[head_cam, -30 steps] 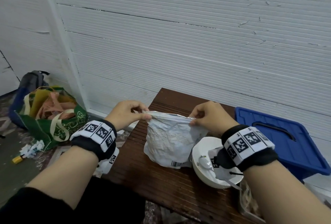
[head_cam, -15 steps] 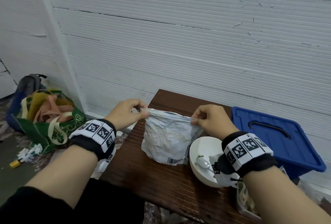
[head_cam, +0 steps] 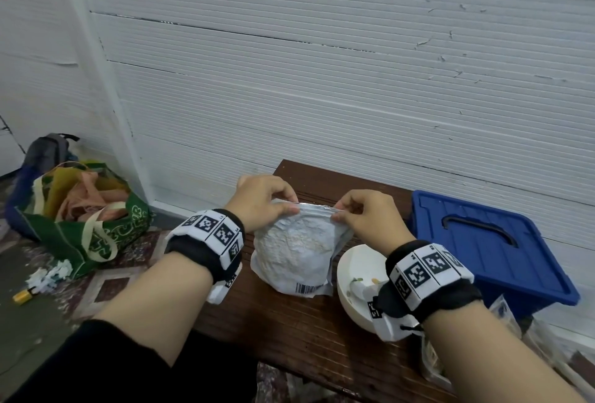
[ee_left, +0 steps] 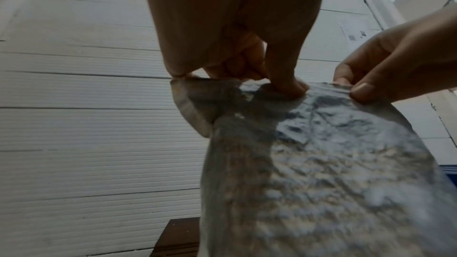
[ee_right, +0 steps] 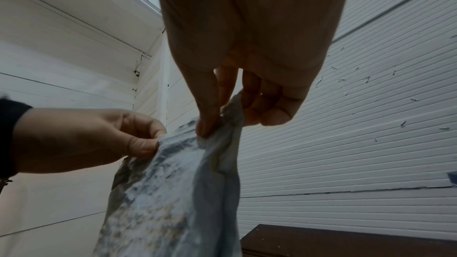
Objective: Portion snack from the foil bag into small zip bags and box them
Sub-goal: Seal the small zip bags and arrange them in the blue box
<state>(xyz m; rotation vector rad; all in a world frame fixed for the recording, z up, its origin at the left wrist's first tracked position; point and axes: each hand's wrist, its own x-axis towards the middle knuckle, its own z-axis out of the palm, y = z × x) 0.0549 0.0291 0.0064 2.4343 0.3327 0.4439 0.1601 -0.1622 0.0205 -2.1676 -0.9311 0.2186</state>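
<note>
We see a dark brown slatted tabletop [head_cam: 289,332] set against the white wall. The crumpled foil bag [head_cam: 294,257] stands on it, and a white bowl [head_cam: 354,274] sits just to the right of the bag. Further right of the bag, clear plastic bags [head_cam: 431,360] lie at the near edge.

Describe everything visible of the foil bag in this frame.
The foil bag is crinkled, silvery and bulging, with a barcode near its bottom edge. It stands upright on the dark wooden table, beside a white bowl. The left hand and right hand each pinch its flattened top edge. Its contents are hidden.
</note>
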